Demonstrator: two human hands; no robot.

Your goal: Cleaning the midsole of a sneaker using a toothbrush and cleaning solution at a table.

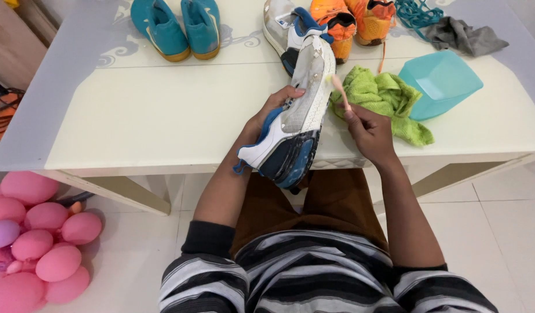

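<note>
My left hand [270, 110] grips a white, grey and blue sneaker [293, 122] from its left side, holding it tilted with the sole turned toward me, above the table's front edge. My right hand [369, 130] holds a pink toothbrush [340, 90] whose head touches the sneaker's right edge near the toe. A green cloth [383, 95] lies on the table just behind my right hand.
On the cream table [151, 116] stand a teal shoe pair [177, 26], a grey sneaker [279, 29], orange shoes [354, 20], a turquoise plastic tub [441, 81], a grey rag [461, 36] and teal laces [415, 11]. Pink balloons [35, 243] lie on the floor left.
</note>
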